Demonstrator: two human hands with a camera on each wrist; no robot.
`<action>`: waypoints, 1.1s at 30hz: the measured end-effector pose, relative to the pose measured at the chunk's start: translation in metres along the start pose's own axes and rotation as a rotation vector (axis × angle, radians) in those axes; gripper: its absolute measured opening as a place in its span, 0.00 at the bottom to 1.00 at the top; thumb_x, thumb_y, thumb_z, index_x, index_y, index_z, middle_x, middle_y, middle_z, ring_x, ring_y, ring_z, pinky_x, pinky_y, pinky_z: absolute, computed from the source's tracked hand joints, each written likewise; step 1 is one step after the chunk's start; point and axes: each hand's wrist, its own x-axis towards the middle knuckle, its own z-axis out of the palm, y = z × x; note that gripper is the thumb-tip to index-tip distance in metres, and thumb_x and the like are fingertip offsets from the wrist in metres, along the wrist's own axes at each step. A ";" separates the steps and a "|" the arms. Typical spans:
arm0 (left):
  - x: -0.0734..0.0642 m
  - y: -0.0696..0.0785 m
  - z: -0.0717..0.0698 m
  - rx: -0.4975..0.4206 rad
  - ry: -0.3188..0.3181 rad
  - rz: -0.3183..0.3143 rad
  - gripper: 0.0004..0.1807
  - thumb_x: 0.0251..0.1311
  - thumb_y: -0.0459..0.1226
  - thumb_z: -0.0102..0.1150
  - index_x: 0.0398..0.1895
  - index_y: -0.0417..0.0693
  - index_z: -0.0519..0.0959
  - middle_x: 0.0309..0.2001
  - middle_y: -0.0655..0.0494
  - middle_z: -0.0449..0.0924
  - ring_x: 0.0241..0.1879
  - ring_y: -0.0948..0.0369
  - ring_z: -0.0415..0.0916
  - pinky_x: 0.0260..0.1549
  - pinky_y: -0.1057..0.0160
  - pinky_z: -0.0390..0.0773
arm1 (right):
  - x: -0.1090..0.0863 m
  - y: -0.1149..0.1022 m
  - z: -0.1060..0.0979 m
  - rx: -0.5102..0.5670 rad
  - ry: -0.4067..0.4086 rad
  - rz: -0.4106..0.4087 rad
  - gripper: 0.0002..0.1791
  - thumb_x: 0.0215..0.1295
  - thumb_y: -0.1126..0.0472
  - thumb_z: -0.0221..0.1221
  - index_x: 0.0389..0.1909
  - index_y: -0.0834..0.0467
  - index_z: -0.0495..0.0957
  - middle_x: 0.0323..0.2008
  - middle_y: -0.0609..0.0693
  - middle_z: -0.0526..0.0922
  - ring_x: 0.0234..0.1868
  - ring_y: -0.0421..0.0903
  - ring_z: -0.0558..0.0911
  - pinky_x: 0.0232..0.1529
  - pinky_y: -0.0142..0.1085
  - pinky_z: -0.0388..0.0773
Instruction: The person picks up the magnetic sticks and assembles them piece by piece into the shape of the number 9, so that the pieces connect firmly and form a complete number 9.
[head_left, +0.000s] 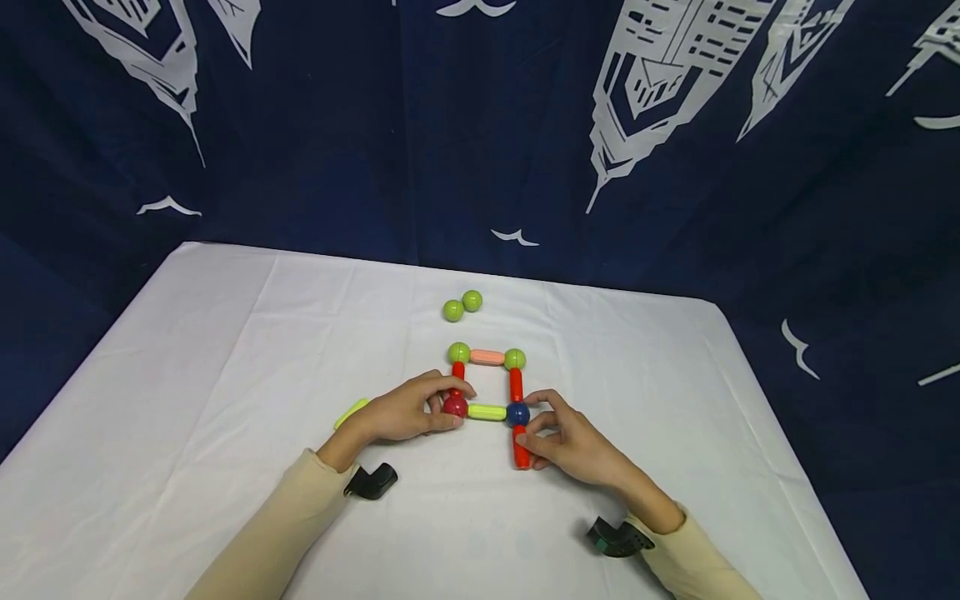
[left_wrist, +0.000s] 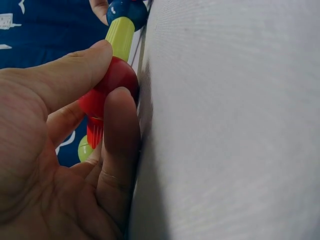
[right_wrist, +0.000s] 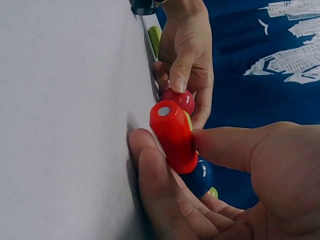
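A square of magnetic rods and balls lies on the white table. Its near left corner is a red ball [head_left: 455, 406], pinched between the thumb and fingers of my left hand [head_left: 408, 407]. A yellow-green rod [head_left: 487, 412] links that ball to a blue ball [head_left: 517, 414]. From the blue ball a red rod [head_left: 521, 450] extends toward me, and my right hand [head_left: 573, 442] pinches it; its metal end shows in the right wrist view. Two more red rods run back to green balls [head_left: 459, 353], which a salmon rod [head_left: 487, 357] joins.
Two loose green balls [head_left: 453, 311] sit touching behind the square. Another yellow-green rod [head_left: 351, 413] lies left of the square, partly behind my left wrist. A dark blue cloth [head_left: 450, 167] with white prints hangs behind the table [head_left: 225, 375].
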 end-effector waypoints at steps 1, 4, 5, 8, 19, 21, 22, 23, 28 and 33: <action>0.000 0.000 0.000 0.002 0.002 0.004 0.22 0.64 0.39 0.66 0.61 0.52 0.77 0.41 0.53 0.71 0.37 0.61 0.71 0.33 0.68 0.70 | 0.000 0.000 0.000 -0.002 0.002 -0.004 0.30 0.70 0.65 0.61 0.65 0.67 0.57 0.41 0.62 0.81 0.29 0.51 0.87 0.33 0.38 0.85; 0.002 0.001 0.001 0.005 0.001 0.012 0.22 0.64 0.38 0.66 0.61 0.52 0.77 0.42 0.53 0.71 0.36 0.61 0.71 0.34 0.67 0.70 | -0.001 0.000 -0.002 -0.004 0.003 -0.017 0.30 0.69 0.65 0.61 0.65 0.66 0.56 0.41 0.62 0.81 0.28 0.50 0.87 0.33 0.38 0.85; 0.002 0.001 0.001 0.006 0.000 0.014 0.22 0.64 0.38 0.66 0.60 0.52 0.77 0.42 0.53 0.71 0.36 0.61 0.71 0.34 0.67 0.71 | -0.002 0.000 -0.002 -0.006 0.003 -0.020 0.30 0.69 0.65 0.61 0.65 0.65 0.57 0.40 0.62 0.81 0.27 0.50 0.87 0.33 0.39 0.85; 0.003 0.004 0.000 0.024 -0.014 0.001 0.22 0.64 0.39 0.66 0.61 0.52 0.77 0.43 0.53 0.72 0.38 0.61 0.71 0.35 0.67 0.71 | -0.002 0.001 -0.002 -0.015 -0.007 -0.022 0.30 0.69 0.65 0.61 0.66 0.60 0.58 0.41 0.62 0.81 0.27 0.49 0.86 0.32 0.38 0.85; 0.019 0.020 -0.036 0.128 0.206 -0.028 0.19 0.65 0.34 0.62 0.59 0.45 0.77 0.40 0.49 0.78 0.31 0.59 0.72 0.35 0.62 0.72 | -0.001 0.001 0.002 -0.044 -0.054 -0.039 0.28 0.71 0.62 0.60 0.67 0.55 0.61 0.40 0.60 0.79 0.26 0.48 0.86 0.32 0.38 0.85; 0.032 0.019 -0.045 0.147 0.261 -0.051 0.21 0.66 0.34 0.60 0.62 0.44 0.74 0.41 0.47 0.79 0.30 0.58 0.72 0.36 0.62 0.71 | -0.001 0.000 0.001 -0.057 -0.058 -0.044 0.28 0.71 0.62 0.60 0.67 0.55 0.61 0.40 0.60 0.78 0.26 0.48 0.86 0.33 0.38 0.85; 0.039 0.019 -0.049 0.157 0.277 -0.072 0.23 0.67 0.35 0.60 0.64 0.44 0.72 0.41 0.46 0.79 0.31 0.57 0.72 0.37 0.62 0.70 | -0.001 0.000 0.001 -0.060 -0.064 -0.045 0.28 0.72 0.62 0.60 0.68 0.55 0.60 0.41 0.60 0.78 0.27 0.48 0.86 0.33 0.38 0.85; 0.045 0.017 -0.052 0.158 0.285 -0.097 0.24 0.67 0.36 0.59 0.66 0.45 0.70 0.42 0.46 0.79 0.32 0.57 0.72 0.37 0.62 0.71 | 0.000 0.000 0.000 -0.063 -0.071 -0.046 0.28 0.72 0.62 0.60 0.68 0.55 0.60 0.41 0.60 0.78 0.27 0.48 0.86 0.33 0.38 0.85; 0.073 0.006 -0.067 0.097 0.284 -0.245 0.29 0.71 0.38 0.55 0.72 0.51 0.61 0.41 0.45 0.78 0.29 0.59 0.73 0.31 0.65 0.72 | 0.001 0.001 0.000 -0.070 -0.094 -0.048 0.29 0.72 0.61 0.59 0.70 0.55 0.59 0.41 0.59 0.77 0.27 0.47 0.86 0.34 0.38 0.85; 0.089 -0.003 -0.070 0.057 0.280 -0.290 0.27 0.70 0.38 0.58 0.71 0.54 0.65 0.32 0.50 0.76 0.23 0.63 0.69 0.26 0.67 0.69 | 0.000 0.002 -0.002 -0.074 -0.086 -0.045 0.30 0.72 0.61 0.59 0.70 0.55 0.59 0.41 0.59 0.77 0.27 0.47 0.86 0.34 0.38 0.85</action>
